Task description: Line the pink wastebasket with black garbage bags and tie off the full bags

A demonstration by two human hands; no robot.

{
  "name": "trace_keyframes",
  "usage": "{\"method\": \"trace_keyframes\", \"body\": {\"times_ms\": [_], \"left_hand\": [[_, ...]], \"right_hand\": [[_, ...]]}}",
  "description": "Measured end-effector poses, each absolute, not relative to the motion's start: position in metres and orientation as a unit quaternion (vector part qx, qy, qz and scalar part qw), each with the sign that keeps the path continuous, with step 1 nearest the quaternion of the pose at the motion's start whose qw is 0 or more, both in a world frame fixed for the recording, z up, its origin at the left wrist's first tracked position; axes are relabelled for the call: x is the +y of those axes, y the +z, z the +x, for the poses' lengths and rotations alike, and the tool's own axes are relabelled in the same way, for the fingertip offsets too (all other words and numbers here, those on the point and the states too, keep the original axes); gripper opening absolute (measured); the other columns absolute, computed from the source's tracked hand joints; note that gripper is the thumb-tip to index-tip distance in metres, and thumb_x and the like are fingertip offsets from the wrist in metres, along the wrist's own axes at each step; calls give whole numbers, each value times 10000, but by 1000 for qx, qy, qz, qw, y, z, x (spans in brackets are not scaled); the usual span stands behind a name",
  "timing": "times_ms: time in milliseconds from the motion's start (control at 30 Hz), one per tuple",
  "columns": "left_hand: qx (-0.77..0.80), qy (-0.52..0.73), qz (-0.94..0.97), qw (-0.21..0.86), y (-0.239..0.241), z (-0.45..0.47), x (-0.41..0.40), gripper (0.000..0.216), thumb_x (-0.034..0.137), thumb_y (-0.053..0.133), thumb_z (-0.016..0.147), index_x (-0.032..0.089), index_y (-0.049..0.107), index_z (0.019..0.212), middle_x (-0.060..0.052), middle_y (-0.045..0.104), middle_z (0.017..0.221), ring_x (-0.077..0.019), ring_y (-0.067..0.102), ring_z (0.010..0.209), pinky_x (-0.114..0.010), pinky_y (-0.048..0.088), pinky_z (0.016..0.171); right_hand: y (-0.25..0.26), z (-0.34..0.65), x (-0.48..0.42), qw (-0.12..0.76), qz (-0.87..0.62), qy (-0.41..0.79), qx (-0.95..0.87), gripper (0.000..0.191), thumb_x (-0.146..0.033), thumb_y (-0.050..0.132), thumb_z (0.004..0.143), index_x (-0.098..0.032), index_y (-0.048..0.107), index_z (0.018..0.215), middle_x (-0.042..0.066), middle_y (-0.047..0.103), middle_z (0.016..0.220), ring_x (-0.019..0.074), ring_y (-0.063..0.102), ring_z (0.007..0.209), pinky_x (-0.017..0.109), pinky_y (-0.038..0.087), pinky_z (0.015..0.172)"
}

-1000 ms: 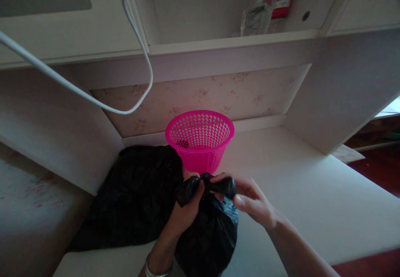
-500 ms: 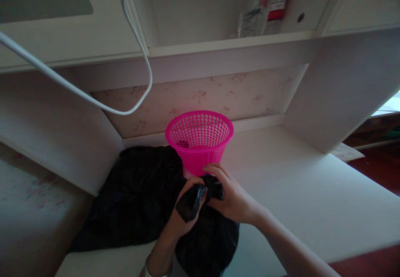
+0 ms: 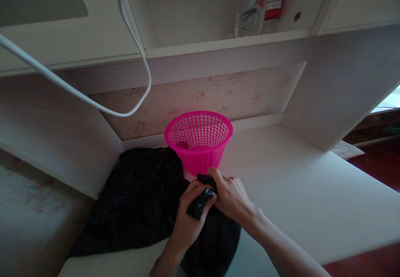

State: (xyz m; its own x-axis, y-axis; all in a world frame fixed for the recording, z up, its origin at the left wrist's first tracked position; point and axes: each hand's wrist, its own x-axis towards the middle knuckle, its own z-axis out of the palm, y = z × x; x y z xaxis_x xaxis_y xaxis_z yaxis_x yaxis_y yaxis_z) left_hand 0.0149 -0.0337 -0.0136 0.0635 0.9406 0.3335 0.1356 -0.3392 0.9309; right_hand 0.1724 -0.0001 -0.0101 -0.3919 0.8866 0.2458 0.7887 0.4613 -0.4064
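Both hands work on a black plastic bag (image 3: pixel 215 239) whose gathered top is bunched between them. My left hand (image 3: pixel 192 210) is closed around the bunched plastic, and a shiny end sticks out above its thumb. My right hand (image 3: pixel 229 193) is closed on another part of the bag's top, its fingers curled against my left. The lower bag hangs beneath the hands, partly hidden by my wrists. Right behind them stands a pink perforated basket (image 3: pixel 200 160), upright. A second spread of black plastic (image 3: pixel 140 202) lies at the left; whether it joins the held bag cannot be made out.
A white desk surface (image 3: pixel 281 181) extends to the right under a shelf unit. On the shelf above are clear plastic packaging (image 3: pixel 250 8) and a red-and-green packet (image 3: pixel 275 0). A white cable (image 3: pixel 84 98) loops down at the upper left. Side panels flank the desk.
My right hand has turned and closed in on the bag's top, fingers now curled over it. My left hand has shifted slightly right, and less of the bunched plastic shows.
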Motion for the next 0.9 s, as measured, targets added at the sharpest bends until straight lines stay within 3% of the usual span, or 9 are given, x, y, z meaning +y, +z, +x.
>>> {"method": "trace_keyframes", "body": {"times_ms": [100, 267, 400, 500, 667, 767, 900], "left_hand": [[424, 530, 634, 370, -16, 16, -35, 90, 302, 743, 944, 252, 812, 917, -36, 732, 913, -206, 708, 903, -297, 565, 885], [407, 549, 663, 306, -23, 7, -32, 91, 201, 761, 924, 268, 809, 964, -14, 719, 891, -168, 709, 840, -254, 567, 809], [388, 572, 672, 263, -24, 1, -28, 209, 124, 767, 895, 295, 812, 1006, -17, 745, 953, -173, 735, 882, -265, 584, 831], [376, 569, 687, 250, -23, 0, -28, 283, 86, 763, 884, 317, 816, 1038, -20, 773, 999, -182, 756, 912, -278, 596, 853], [392, 552, 707, 205, -33, -7, -31, 283, 108, 776, 886, 336, 823, 1048, -38, 768, 1187, -218, 748, 1061, -337, 599, 951], [408, 534, 728, 131, -46, -20, -37, 199, 150, 788, 894, 313, 821, 1003, -40, 759, 1234, -233, 712, 1150, -363, 577, 1020], [415, 508, 750, 85, -67, -39, -55, 144, 187, 756, 930, 292, 794, 1022, -13, 798, 1122, -194, 721, 1123, -296, 585, 1003]], "right_hand": [[-13, 172, -1, 267, -479, 171, -818, 580, -127, 567, 856, -256, 586, 1422, 75, 821, 920, 239, 758, 744, 277, 449, 641], [-10, 183, -1, 381, -368, 371, -763, 573, -14, 515, 763, -254, 752, 1226, 62, 807, 1145, 228, 751, 1044, 339, 550, 933], [-11, 195, -4, 433, -313, 565, -628, 450, -234, 794, 817, -264, 763, 1265, 74, 783, 1251, 246, 725, 1122, 380, 555, 981], [-14, 196, -7, 476, -311, 667, -481, 399, -445, 884, 792, -266, 817, 1143, 65, 814, 1139, 199, 743, 975, 330, 572, 886], [-15, 191, -1, 536, -379, 615, -437, 350, -447, 970, 677, -203, 824, 882, 33, 791, 801, 144, 702, 722, 259, 559, 690], [-28, 197, 16, 575, -446, 551, -408, 420, -494, 967, 640, -182, 815, 877, 49, 796, 814, 167, 724, 716, 276, 586, 663], [-65, 218, 48, 622, -498, 492, -351, 571, -574, 970, 531, -178, 781, 896, 42, 785, 787, 192, 748, 699, 345, 647, 705]]}}
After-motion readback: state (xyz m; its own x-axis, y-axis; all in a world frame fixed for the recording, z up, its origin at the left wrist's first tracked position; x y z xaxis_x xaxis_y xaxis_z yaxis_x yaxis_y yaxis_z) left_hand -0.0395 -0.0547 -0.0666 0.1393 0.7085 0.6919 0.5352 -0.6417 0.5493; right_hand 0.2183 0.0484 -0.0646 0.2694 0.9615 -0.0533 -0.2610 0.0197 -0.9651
